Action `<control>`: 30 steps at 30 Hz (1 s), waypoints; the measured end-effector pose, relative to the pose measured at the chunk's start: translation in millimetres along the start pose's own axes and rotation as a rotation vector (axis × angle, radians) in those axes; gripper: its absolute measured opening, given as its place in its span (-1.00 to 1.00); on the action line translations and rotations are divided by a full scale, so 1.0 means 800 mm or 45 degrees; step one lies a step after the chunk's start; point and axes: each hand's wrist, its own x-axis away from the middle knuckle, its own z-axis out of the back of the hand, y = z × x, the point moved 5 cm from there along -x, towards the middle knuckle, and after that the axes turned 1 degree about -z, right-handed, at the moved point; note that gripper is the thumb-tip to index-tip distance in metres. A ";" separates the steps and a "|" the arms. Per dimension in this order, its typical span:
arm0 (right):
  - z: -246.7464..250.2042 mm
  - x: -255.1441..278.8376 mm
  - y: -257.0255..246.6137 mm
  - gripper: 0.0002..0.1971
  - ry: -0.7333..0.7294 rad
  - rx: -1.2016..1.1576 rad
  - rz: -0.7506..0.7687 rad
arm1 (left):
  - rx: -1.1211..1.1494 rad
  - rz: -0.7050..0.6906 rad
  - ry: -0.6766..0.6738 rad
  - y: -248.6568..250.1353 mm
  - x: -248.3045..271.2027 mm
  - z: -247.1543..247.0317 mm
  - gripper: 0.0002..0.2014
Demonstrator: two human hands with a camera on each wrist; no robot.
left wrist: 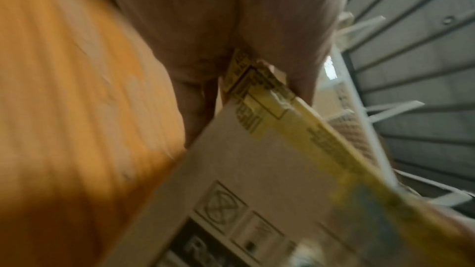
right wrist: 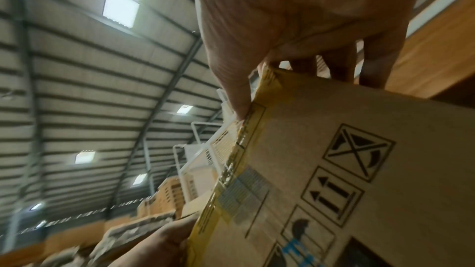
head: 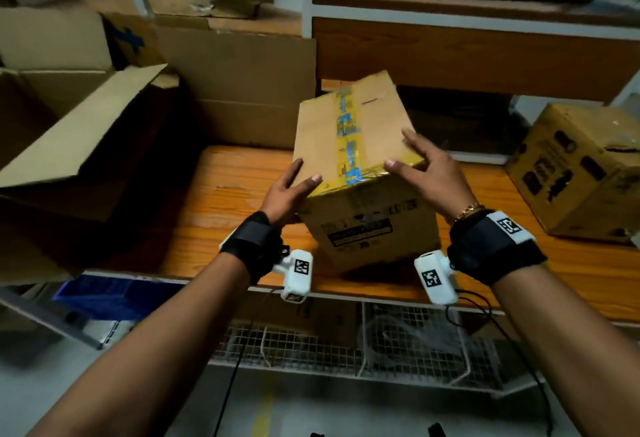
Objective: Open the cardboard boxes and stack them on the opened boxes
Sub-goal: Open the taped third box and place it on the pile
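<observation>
Head view: both hands' spread fingers (head: 410,140) grip the taped box (head: 349,131).

Blurred close view from under the left hand (left wrist: 231,27). Its fingers (left wrist: 195,96) and thumb grip the top corner of a cardboard box (left wrist: 257,170) edged with yellow printed tape (left wrist: 334,145). An orange wooden worktop (left wrist: 64,109) fills the left; a ribbed metal roof (left wrist: 411,68) shows at right.
</observation>
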 end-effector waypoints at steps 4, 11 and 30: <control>-0.056 0.009 -0.052 -0.15 -0.144 0.311 0.253 | 0.017 0.024 0.199 -0.018 0.009 0.059 -0.52; -0.158 0.024 -0.049 -0.32 -0.400 0.663 0.391 | -0.133 0.073 0.294 -0.018 0.053 0.097 -0.30; -0.043 0.005 0.022 -0.23 0.090 -0.384 -0.212 | -0.045 -0.195 0.263 -0.007 0.036 0.049 -0.39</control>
